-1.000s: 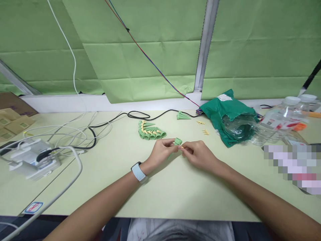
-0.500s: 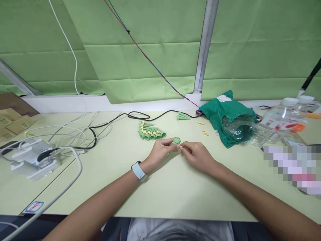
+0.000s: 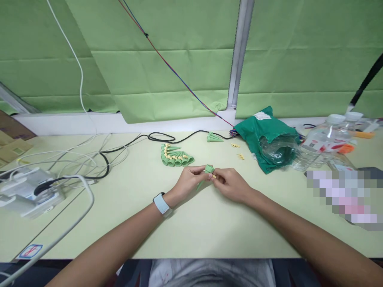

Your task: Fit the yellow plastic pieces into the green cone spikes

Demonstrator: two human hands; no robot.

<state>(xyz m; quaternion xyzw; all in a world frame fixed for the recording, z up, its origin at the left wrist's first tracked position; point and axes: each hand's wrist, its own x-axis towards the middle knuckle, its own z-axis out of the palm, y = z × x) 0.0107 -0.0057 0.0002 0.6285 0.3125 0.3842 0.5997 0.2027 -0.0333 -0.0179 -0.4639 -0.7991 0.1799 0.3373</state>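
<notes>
My left hand (image 3: 194, 180) is closed around a green plastic spike (image 3: 209, 169), its wide cap up and its point slanting down to the left. Pinched in the fingertips of my right hand (image 3: 229, 183) is a small yellow plastic piece (image 3: 213, 176), right at the side of the spike's cap; how far it sits in the cap is hidden by my fingers. Beyond my left hand lies a fanned row of green spikes (image 3: 177, 159) with yellow pieces on them. More green spikes (image 3: 214, 137) lie near the wall, and loose yellow pieces (image 3: 240, 156) lie to their right.
A torn green bag (image 3: 266, 139) with clear plastic inside stands at the back right, beside clear bottles (image 3: 326, 137). Black cable (image 3: 161, 137) runs along the back. On the left are a power strip with white plugs (image 3: 36, 193), tangled wires and cardboard boxes (image 3: 14, 151).
My right fingers have come closer to the spike, bringing the yellow piece against its cap. The whole view has shifted slightly; the things on the table lie as before.
</notes>
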